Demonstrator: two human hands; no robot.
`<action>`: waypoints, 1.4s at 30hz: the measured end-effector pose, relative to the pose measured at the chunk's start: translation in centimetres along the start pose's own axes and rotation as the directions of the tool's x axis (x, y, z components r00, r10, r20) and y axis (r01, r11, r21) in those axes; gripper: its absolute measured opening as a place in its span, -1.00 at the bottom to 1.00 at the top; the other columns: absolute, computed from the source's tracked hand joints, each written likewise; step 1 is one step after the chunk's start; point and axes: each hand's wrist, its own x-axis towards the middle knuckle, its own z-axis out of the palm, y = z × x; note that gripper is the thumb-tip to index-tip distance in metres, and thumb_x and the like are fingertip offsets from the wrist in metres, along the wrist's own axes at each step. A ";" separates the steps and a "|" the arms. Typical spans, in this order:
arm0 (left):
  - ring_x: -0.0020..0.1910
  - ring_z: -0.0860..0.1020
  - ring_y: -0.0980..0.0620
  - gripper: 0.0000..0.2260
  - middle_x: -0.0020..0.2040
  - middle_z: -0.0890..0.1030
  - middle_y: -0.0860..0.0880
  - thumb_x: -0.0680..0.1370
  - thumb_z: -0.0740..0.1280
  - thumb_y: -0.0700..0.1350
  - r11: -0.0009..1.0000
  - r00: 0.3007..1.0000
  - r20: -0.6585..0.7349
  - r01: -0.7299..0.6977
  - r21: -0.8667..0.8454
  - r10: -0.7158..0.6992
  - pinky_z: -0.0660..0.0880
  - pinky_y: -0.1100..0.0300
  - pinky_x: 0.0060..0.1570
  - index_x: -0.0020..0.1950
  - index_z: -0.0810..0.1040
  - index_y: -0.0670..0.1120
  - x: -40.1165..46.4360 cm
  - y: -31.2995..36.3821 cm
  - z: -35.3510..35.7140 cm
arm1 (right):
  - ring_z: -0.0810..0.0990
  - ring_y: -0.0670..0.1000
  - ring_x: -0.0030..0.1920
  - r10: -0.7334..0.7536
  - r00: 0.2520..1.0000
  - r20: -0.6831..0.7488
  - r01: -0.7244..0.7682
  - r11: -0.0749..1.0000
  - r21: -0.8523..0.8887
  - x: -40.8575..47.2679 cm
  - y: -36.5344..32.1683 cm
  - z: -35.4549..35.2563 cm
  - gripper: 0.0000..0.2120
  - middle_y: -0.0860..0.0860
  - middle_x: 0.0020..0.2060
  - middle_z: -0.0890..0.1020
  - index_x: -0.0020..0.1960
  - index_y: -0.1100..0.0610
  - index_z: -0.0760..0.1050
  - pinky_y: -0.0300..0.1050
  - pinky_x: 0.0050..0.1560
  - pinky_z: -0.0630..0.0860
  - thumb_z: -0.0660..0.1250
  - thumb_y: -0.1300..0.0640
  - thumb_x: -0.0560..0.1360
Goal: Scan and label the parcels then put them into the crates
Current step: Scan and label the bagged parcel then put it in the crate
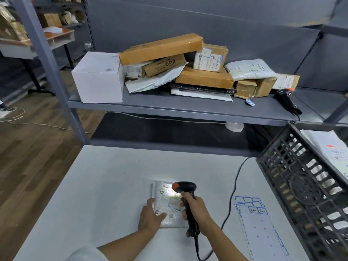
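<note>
A small white bagged parcel [168, 202] lies flat on the white table [105, 185], its printed label lit by a bright scanner beam. My left hand [149, 217] rests on the parcel's left edge with the thumb across its lower corner. My right hand [195, 210] grips the handle of a black barcode scanner [185, 187] with an orange tip, held just above the parcel's right side and pointing at the label. Sheets of blue-edged stickers [259, 228] lie on the table to the right. A black lattice crate [301, 183] stands at the right, with a white parcel [331, 147] inside.
A grey shelf [169, 106] behind the table carries a pile of cardboard boxes [162, 48] and mailer bags, a white box [98, 76] and a second black scanner [287, 101]. The scanner's cable [233, 187] runs across the table. Wooden floor lies to the left.
</note>
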 end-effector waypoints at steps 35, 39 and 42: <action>0.09 0.50 -0.08 -0.43 0.16 0.47 -0.20 0.45 0.45 -0.16 0.997 0.999 -0.047 0.030 0.066 -0.027 0.39 0.20 0.11 0.42 0.33 -0.10 -0.3 -0.9 -0.1 | 0.44 0.07 0.13 -0.159 0.955 -0.250 -0.072 0.695 -0.716 4.3 7.5 -5.1 -0.48 0.08 0.05 0.45 0.21 0.19 0.33 -0.19 -0.03 0.36 0.40 -0.11 0.44; 0.07 0.55 -0.09 -0.41 0.16 0.53 -0.20 0.42 0.47 -0.17 0.998 0.998 -0.056 0.018 0.059 -0.015 0.46 0.18 0.09 0.41 0.37 -0.14 0.1 -1.1 -0.1 | 0.44 0.09 0.17 -0.083 0.970 -0.227 -0.076 0.787 -0.612 4.4 7.1 -7.1 -0.40 0.08 0.06 0.43 0.28 0.22 0.34 -0.16 0.10 0.36 0.40 -0.15 0.44; 0.04 0.55 -0.07 -0.41 0.17 0.55 -0.19 0.40 0.48 -0.19 0.998 0.997 -0.071 0.019 0.054 -0.015 0.47 0.19 0.08 0.40 0.39 -0.17 0.3 -1.3 -0.1 | 0.51 0.11 0.15 -0.117 0.928 -0.355 -0.060 0.892 -0.449 3.6 6.3 -11.2 -0.55 0.16 0.13 0.56 0.30 0.27 0.39 -0.18 0.06 0.34 0.33 0.02 0.53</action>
